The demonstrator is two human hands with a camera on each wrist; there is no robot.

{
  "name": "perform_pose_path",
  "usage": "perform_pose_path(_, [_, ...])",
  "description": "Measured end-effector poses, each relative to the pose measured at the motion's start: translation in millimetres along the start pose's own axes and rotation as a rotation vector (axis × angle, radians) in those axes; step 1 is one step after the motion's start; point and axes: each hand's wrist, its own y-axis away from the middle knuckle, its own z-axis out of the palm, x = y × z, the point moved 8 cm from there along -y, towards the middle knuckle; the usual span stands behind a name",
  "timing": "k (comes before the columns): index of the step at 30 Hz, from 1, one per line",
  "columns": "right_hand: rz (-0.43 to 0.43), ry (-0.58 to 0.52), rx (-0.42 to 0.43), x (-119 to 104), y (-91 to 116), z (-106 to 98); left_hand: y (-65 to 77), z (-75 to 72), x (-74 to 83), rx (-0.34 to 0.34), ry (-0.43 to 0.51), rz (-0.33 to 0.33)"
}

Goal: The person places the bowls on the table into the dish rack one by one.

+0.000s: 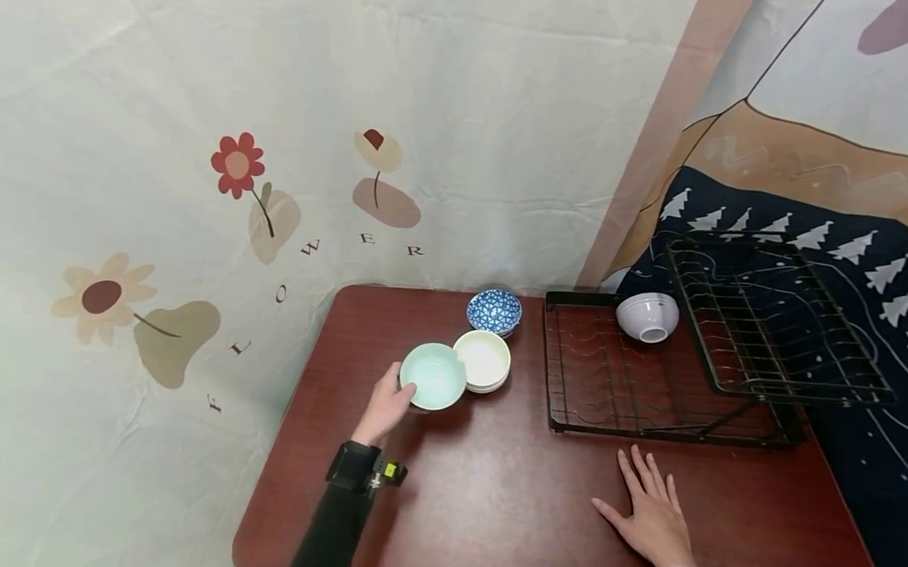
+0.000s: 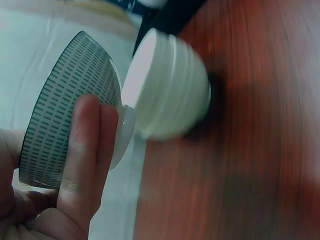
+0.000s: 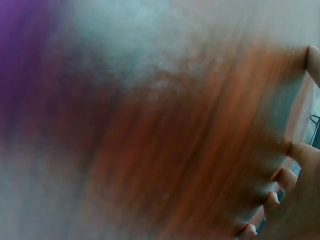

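My left hand grips a bowl by its left side, thumb at the rim and fingers beneath. Its inside is pale mint green; in the left wrist view the bowl shows small green dashes outside and a white foot. Just behind it stands a stack of cream bowls, partly overlapped by the held one in the head view. Blue-and-white patterned bowls sit farther back. My right hand rests on the table with fingers spread, in front of the rack, holding nothing.
A black wire dish rack stands at the right of the reddish-brown table, its upper tier raised over the right part. A white bowl leans upside down in the rack's back. A printed cloth hangs behind.
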Motion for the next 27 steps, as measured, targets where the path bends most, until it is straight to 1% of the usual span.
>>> perform_pose_path(3, [0.004, -0.013, -0.004, 0.4, 0.7, 0.5, -2.1, 25.6, 9.9, -0.059, 0.048, 0.022])
perform_pose_path(6, [0.006, -0.023, -0.004, 0.6, 1.9, 0.7, -1.3, 48.5, 18.8, -0.097, 0.026, 0.046])
perform_pose_path(9, [0.001, -0.023, -0.003, -0.3, 1.5, 1.0, 1.3, 66.0, 23.2, -0.125, 0.004, 0.074])
perform_pose_path(13, [0.002, -0.017, -0.007, -0.8, 0.1, 1.8, 4.2, 83.8, 21.3, -0.172, 0.000, 0.084])
perform_pose_path(18, [-0.001, -0.022, -0.001, 0.1, 0.3, 1.2, 6.8, 96.9, 18.8, -0.202, -0.036, 0.072])
perform_pose_path(22, [-0.007, -0.031, 0.007, 0.1, 0.6, 0.4, 7.7, 100.5, 19.3, -0.204, -0.058, 0.072])
perform_pose_path(27, [-0.018, -0.042, 0.025, -0.7, 1.0, -0.1, 8.0, 101.2, 18.9, -0.218, -0.059, 0.073])
